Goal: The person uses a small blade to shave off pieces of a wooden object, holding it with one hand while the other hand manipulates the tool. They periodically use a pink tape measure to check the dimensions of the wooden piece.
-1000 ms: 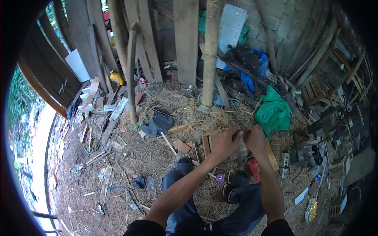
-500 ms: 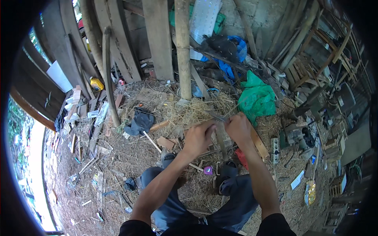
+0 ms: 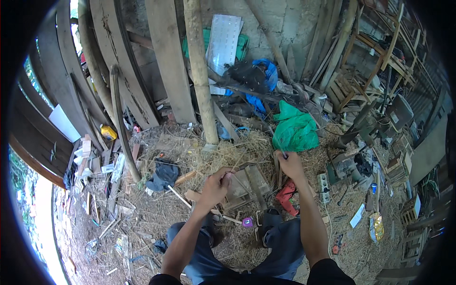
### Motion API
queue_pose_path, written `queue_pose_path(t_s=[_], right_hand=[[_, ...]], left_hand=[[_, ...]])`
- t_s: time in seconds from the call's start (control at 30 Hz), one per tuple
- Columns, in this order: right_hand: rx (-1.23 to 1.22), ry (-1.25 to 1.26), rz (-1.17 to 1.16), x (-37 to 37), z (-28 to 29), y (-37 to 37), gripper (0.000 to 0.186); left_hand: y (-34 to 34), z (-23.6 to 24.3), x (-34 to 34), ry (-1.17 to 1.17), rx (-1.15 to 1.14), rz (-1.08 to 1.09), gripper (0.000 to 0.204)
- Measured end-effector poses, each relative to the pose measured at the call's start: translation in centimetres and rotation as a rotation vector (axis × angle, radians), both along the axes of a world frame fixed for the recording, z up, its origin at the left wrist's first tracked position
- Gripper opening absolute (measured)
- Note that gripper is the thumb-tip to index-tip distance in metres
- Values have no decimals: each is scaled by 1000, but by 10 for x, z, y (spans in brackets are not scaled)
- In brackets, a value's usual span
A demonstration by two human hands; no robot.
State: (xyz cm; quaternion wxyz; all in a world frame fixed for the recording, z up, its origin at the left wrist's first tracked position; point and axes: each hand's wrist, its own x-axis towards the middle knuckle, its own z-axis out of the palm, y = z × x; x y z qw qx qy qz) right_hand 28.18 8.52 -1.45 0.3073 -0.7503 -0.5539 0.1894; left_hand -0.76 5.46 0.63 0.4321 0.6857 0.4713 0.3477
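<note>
My left hand (image 3: 216, 187) is closed, pinching a thin, light strip (image 3: 232, 171) between thumb and fingers. To its right, my right hand (image 3: 289, 164) makes a fist around a knife (image 3: 285, 155); only a dark bit of it shows, and its blade is hard to make out against the green plastic bag (image 3: 297, 127) beyond. Between and below the hands, a wooden board (image 3: 237, 187) lies on the ground with a long wooden handle (image 3: 257, 185) across it. A red power tool (image 3: 286, 197) rests just below my right hand.
A purple tape measure (image 3: 247, 222) lies between my feet. At right are a white power strip (image 3: 324, 187) with a cord and a greenish machine (image 3: 346, 164). A wooden post (image 3: 202, 71) stands ahead, with a black plastic bag (image 3: 164, 174) to the left. Straw and wood scraps litter the ground.
My hands have moved apart: the left went left and down, the right went slightly down. The knife blade, earlier pointing left between them, has swung away. The view has shifted, uncovering the board and red tool.
</note>
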Motion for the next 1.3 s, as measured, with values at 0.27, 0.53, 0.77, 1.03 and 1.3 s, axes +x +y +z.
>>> queue_pose_path(t_s=[0.27, 0.53, 0.77, 1.03, 1.3], right_hand=[[126, 443, 243, -62, 51, -65, 35], [318, 41, 504, -84, 51, -128, 24], [375, -25, 434, -70, 78, -117, 19], [504, -48, 606, -84, 98, -109, 15], [563, -1, 262, -32, 68, -49, 24]], left_hand=[[-22, -12, -4, -224, -92, -78, 17], [-77, 8, 12, -353, -211, -64, 20], [-96, 20, 24, -426, -152, -43, 19], [-98, 50, 27, -448, -98, 69, 22], [-101, 47, 3, -482, -162, 29, 21]])
